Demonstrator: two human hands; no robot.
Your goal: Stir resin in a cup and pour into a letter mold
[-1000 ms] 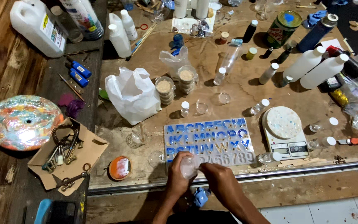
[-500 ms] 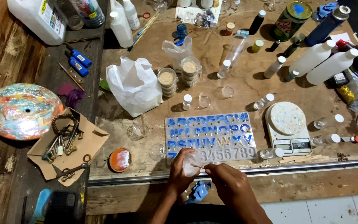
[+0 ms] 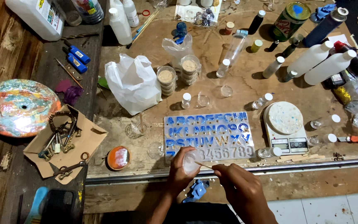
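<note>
The left hand (image 3: pixel 179 172) was wrapped around a small clear plastic cup (image 3: pixel 190 161), fingers curled about its wall and holding it tilted just above the near edge of the work board (image 3: pixel 228 54). The right hand (image 3: pixel 239 186) sat just to the right of it, fingers pinched narrow on a thin wooden stick (image 3: pixel 204 165). That stick was the link: its long axis ran from the right fingertips leftward and slightly up, its far tip at the cup's mouth. So the cup lay left of the right hand, close in, the two hands nearly meeting.

Directly beyond the cup, touching distance away, lay the clear silicone letter mould (image 3: pixel 209 137), its upper rows filled blue, the bottom row of numbers mostly pale. The cup hovered over its lower left corner. A small digital scale (image 3: pixel 286 128) stood just right of the mould, and a crumpled blue glove (image 3: pixel 197 188) lay below the hands.
</note>
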